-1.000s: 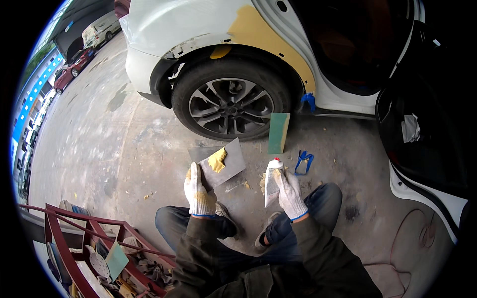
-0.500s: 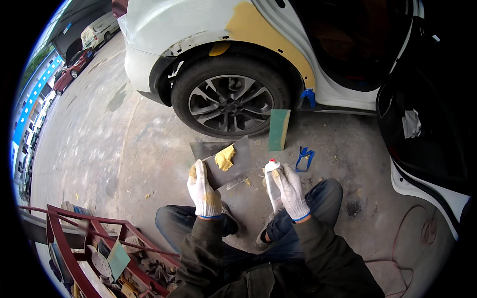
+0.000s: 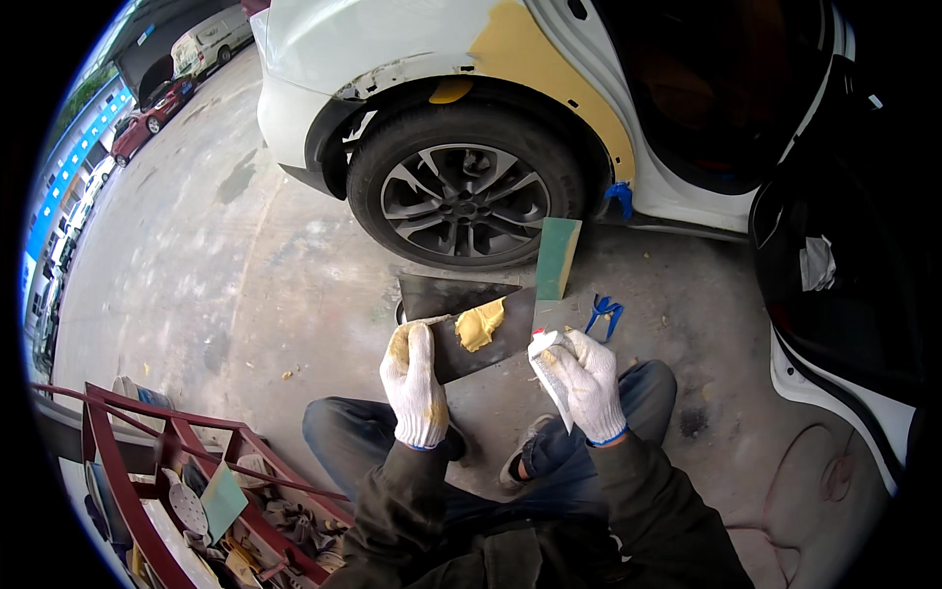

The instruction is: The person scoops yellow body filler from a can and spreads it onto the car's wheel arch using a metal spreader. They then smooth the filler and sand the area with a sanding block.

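In a white knit glove, my left hand point(image 3: 416, 383) grips the left edge of a dark flat mixing board point(image 3: 461, 363). A lump of yellow putty point(image 3: 480, 325) lies on the board's upper side. My right hand point(image 3: 583, 381), gloved alike, is closed around a white squeeze tube point(image 3: 551, 383), its red tip pointing up and left near the board's right edge, apart from the putty. Beyond the hands, a green rectangular spreader point(image 3: 557, 260) with a yellowish edge leans by the car's rear wheel point(image 3: 466, 206).
A white car point(image 3: 383, 44) with a yellow-filled wheel arch point(image 3: 559, 74) stands ahead, its door point(image 3: 834, 245) open at right. A blue strap-like piece point(image 3: 605, 314) lies on the concrete. A red metal rack point(image 3: 123, 471) of tools stands lower left; a hose point(image 3: 770, 491) lies lower right.
The tube has tipped from nearly upright to leaning left toward the board. My left hand has turned the board slightly, and the whole view has shifted a little.
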Demonstrator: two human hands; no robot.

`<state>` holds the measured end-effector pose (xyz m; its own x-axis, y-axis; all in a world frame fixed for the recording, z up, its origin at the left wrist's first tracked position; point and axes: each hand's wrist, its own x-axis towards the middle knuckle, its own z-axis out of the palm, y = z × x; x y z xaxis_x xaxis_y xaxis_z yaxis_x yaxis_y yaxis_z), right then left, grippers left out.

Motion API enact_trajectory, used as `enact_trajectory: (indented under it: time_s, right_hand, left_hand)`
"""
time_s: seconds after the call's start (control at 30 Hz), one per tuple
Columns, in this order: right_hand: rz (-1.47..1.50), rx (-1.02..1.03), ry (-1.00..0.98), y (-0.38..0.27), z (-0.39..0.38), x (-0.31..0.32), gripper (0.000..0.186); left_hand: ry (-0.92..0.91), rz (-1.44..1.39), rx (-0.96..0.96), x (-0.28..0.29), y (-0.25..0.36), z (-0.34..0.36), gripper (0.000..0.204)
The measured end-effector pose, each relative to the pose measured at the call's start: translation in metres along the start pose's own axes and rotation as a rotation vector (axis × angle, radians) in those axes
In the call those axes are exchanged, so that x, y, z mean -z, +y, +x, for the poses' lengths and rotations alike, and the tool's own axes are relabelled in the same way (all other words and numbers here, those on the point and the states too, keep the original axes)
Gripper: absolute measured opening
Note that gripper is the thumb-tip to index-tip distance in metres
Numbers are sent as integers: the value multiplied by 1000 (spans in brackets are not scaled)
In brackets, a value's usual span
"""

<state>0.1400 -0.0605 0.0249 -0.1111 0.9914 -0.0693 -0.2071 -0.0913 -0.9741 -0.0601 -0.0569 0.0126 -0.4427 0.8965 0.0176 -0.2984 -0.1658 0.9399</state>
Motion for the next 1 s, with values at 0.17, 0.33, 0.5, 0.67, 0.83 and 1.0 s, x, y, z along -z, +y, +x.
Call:
enact_trajectory:
  time_s: [0.17,0.33,0.5,0.67,0.83,1.0]
  right_hand:
    - [-79,43,-8,-11,-4,-3,17]
    - [-23,15,12,-11,-4,-5,16]
    - [-6,-10,6,-20,-4,-9,15]
    - [-137,31,-39,-19,-3,-7,19]
    - [-157,-12,-46,-18,-1,-6,21]
    - [-245,2,-43,-17,3,-5,22]
  left_hand:
    - [-58,4,-17,-5,14,-9,22]
    - [-84,5,-61,1,12,-12,24]
    - [-93,-43,-29,-2,18,-17,23]
    - [-104,-28,-33,-1,16,-18,21]
    - [-144,-34,-61,1,16,-19,20]
    - [-184,43,-111,4,16,-18,21]
